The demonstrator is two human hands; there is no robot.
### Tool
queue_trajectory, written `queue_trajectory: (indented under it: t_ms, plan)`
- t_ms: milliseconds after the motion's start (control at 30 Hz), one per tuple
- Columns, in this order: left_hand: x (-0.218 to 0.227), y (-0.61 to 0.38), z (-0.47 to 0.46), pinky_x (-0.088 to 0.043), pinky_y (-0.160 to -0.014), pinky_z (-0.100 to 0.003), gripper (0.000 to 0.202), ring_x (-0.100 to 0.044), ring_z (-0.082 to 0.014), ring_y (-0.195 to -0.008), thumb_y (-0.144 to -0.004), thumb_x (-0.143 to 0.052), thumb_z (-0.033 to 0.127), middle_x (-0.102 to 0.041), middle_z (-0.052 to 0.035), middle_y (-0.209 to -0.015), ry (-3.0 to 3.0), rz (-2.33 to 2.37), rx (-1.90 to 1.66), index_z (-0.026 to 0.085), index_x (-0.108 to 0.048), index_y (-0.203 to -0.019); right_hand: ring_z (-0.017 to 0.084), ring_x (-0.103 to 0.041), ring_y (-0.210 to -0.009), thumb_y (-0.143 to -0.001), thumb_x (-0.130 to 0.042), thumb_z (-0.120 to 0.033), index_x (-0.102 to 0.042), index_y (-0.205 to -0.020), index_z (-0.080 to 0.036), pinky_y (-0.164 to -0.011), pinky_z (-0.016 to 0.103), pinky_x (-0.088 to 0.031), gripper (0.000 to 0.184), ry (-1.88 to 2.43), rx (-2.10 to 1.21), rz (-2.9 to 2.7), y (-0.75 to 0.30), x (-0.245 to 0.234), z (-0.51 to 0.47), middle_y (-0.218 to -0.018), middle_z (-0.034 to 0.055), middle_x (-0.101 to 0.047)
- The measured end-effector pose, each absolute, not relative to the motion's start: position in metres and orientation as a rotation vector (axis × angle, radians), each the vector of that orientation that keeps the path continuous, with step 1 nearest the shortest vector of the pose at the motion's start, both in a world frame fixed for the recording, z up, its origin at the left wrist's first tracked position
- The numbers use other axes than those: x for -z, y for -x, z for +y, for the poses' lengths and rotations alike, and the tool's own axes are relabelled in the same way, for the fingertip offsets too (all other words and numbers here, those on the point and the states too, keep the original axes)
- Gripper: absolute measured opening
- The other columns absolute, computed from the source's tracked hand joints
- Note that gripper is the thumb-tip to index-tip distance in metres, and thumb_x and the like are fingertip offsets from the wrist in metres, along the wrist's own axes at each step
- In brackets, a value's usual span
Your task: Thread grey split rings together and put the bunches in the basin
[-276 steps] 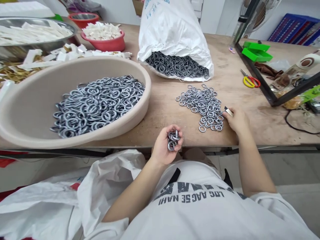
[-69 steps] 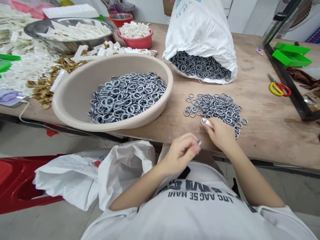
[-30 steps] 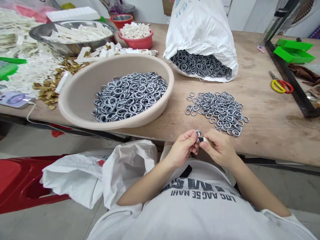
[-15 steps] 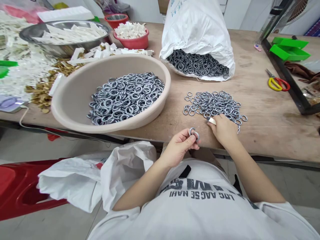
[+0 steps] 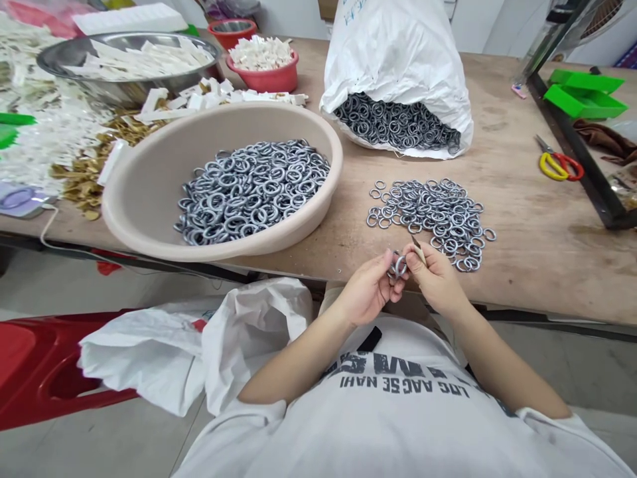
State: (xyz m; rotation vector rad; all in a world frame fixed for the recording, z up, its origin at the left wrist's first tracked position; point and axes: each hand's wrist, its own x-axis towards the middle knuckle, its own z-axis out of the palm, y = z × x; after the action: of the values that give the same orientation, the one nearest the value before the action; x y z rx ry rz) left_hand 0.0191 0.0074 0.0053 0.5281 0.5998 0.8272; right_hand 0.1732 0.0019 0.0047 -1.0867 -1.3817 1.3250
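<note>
A wooden workbench (image 5: pixel 527 279) runs across the view. At its far side, a white woven sack (image 5: pixel 398 53) spills grey metal rings (image 5: pixel 395 123). To the left, a wide beige plastic basin (image 5: pixel 308 199) holds a heap of more rings (image 5: pixel 251 189), and a loose pile of rings (image 5: pixel 428 219) lies on the bare wood just ahead of the hands. A white plastic bag (image 5: pixel 249 332) bunches beside the person's torso, below the bench edge.

Both forearms angle inward, bringing the hands together just over that edge. The left hand (image 5: pixel 368 289) curls closed around a small cluster of rings (image 5: pixel 399 267), while the right hand (image 5: pixel 438 279) pinches a small pale pointed tool (image 5: pixel 421 253) right beside that cluster.
</note>
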Motion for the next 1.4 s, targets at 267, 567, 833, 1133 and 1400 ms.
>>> queue_trajectory:
  t_ms: [267, 567, 833, 1133, 1400]
  plan:
    - [-0.007, -0.024, 0.002, -0.022, -0.038, -0.015, 0.05, -0.037, -0.0028, -0.045, -0.078, -0.07, 0.062, -0.05, 0.0033, -0.067, -0.63, 0.767, -0.834, 0.015, -0.052, -0.079, 0.014, -0.058, -0.071, -0.095, -0.058, -0.048, -0.061, -0.095, -0.023, -0.067, 0.029, -0.051, 0.024, 1.149, -1.167, -1.398, -0.167, 0.006, -0.002, -0.085, 0.0012, -0.057]
    - [-0.006, -0.028, -0.007, -0.022, -0.041, -0.017, 0.05, -0.031, -0.0041, -0.044, -0.084, -0.063, 0.064, -0.037, 0.007, -0.057, -0.718, 0.772, -0.956, 0.018, -0.048, -0.075, 0.016, -0.057, -0.08, -0.083, -0.073, -0.048, -0.064, -0.099, -0.023, -0.074, 0.03, -0.05, 0.031, 1.127, -1.089, -1.447, -0.162, 0.002, -0.005, -0.089, 0.0012, -0.058]
    - [-0.018, -0.025, -0.006, -0.018, -0.04, -0.017, 0.048, -0.028, -0.002, -0.041, -0.086, -0.065, 0.057, -0.038, 0.007, -0.057, -0.599, 0.78, -1.026, 0.017, -0.044, -0.069, 0.018, -0.056, -0.077, -0.097, -0.053, -0.05, -0.061, -0.094, -0.022, -0.07, 0.031, -0.042, 0.029, 1.2, -0.542, -1.815, -0.169, -0.01, -0.011, -0.084, 0.004, -0.06]
    - [-0.017, -0.03, -0.009, -0.019, -0.041, -0.017, 0.047, -0.024, -0.0031, -0.042, -0.082, -0.068, 0.059, -0.033, 0.0091, -0.053, -0.542, 0.843, -1.081, 0.018, -0.046, -0.074, 0.014, -0.047, -0.066, -0.098, -0.052, -0.05, -0.058, -0.076, -0.02, -0.061, 0.03, -0.03, 0.038, 1.332, -0.15, -2.139, -0.168, -0.018, -0.018, -0.075, 0.003, -0.054]
    - [-0.015, -0.032, -0.012, -0.02, -0.04, -0.017, 0.045, -0.025, -0.0036, -0.042, -0.085, -0.066, 0.055, -0.032, 0.0088, -0.054, -0.59, 0.829, -1.11, 0.018, -0.043, -0.071, 0.013, -0.047, -0.063, -0.1, -0.049, -0.045, -0.052, -0.071, -0.021, -0.061, 0.028, -0.031, 0.038, 1.342, -0.368, -1.976, -0.166, -0.009, -0.014, -0.069, -0.0002, -0.053]
